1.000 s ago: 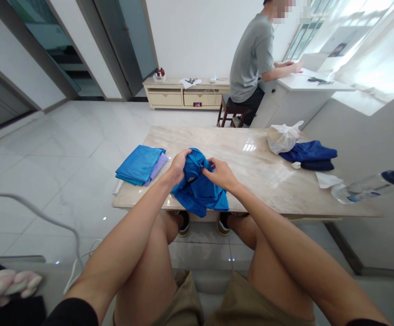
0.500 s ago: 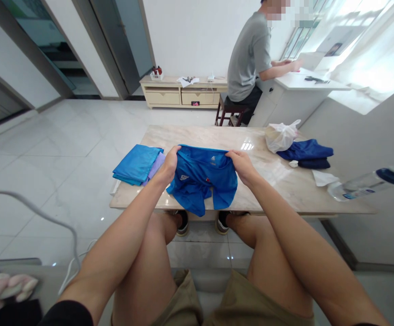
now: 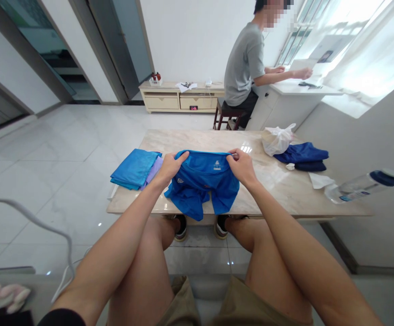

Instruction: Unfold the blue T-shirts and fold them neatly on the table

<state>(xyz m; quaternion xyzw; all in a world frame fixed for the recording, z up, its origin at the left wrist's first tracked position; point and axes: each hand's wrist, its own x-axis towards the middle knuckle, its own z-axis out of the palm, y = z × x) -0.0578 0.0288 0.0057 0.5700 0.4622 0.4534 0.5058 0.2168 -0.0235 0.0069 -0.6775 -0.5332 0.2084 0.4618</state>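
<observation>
Plush toy point(image 3: 3, 296): pink and white, low at my far left
Folded blue clothes point(image 3: 134, 167): a flat stack at the left end of the marble-topped table point(image 3: 305, 199), a lilac cloth point(image 3: 153, 173) showing along the right side
Left hand point(image 3: 170, 168): thumb and fingers pinching the left end of the opening of a blue sports garment point(image 3: 197, 181)
Low cabinet point(image 3: 163, 106): cream, with drawers, against the white wall across the room
Garment's place: midway between both hands, opening drawn wide, white print inside the far edge, lower part bunched on the table and dipping over its near edge
Right hand point(image 3: 242, 165): pinching the right end of that same opening
Seated person point(image 3: 244, 68): grey T-shirt, on a dark stool point(image 3: 230, 108), forearms over a white counter point(image 3: 295, 88)
Plastic bag point(image 3: 278, 139): white, touching folded navy clothes point(image 3: 301, 156)
Tissue point(image 3: 321, 180): white, just beside the bottle
Water bottle point(image 3: 363, 186): clear, dark blue lid, near the table's right end
</observation>
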